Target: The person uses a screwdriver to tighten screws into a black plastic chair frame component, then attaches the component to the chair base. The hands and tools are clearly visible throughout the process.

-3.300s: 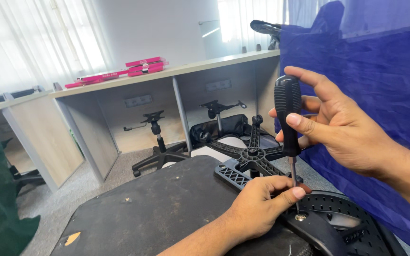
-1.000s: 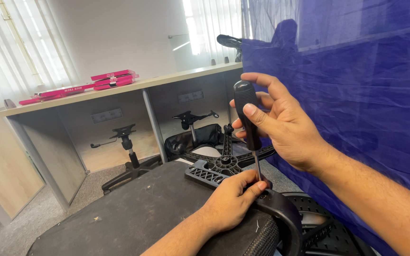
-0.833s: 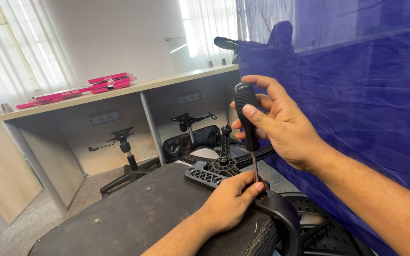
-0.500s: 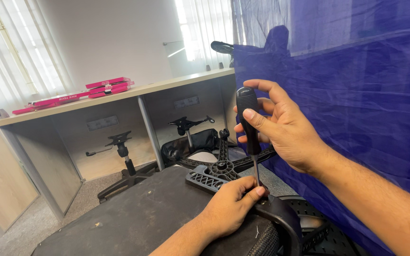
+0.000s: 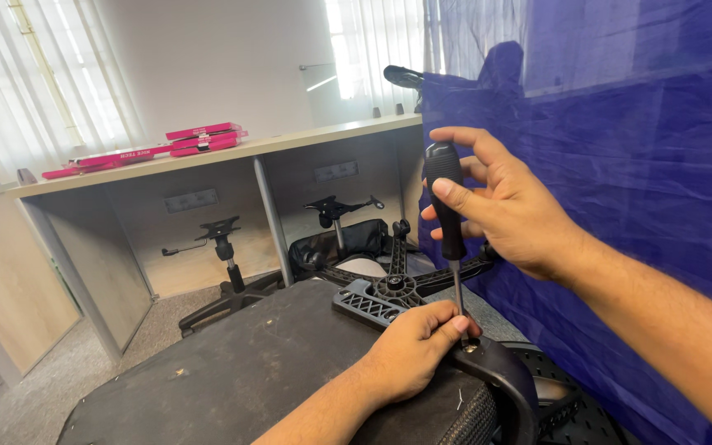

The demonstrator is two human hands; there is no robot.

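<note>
My right hand (image 5: 504, 206) grips the black handle of a screwdriver (image 5: 447, 206) held upright. Its metal shaft runs down to a screw point on a curved black plastic armrest bracket (image 5: 504, 383). My left hand (image 5: 414, 346) rests on the underside of a black chair seat (image 5: 249, 371), its fingertips pinching the shaft near the tip to steady it. The screw itself is mostly hidden by my fingers.
A blue plastic sheet (image 5: 620, 165) hangs close on the right. Black chair bases and gas-lift parts (image 5: 224, 272) lie on the floor under a long desk (image 5: 208, 165) that carries pink flat boxes (image 5: 199, 136). A star base (image 5: 397, 284) lies just beyond the seat.
The view has shifted slightly. Both hands keep the same hold on the screwdriver, and my right hand's fingers have shifted a little around the handle.
</note>
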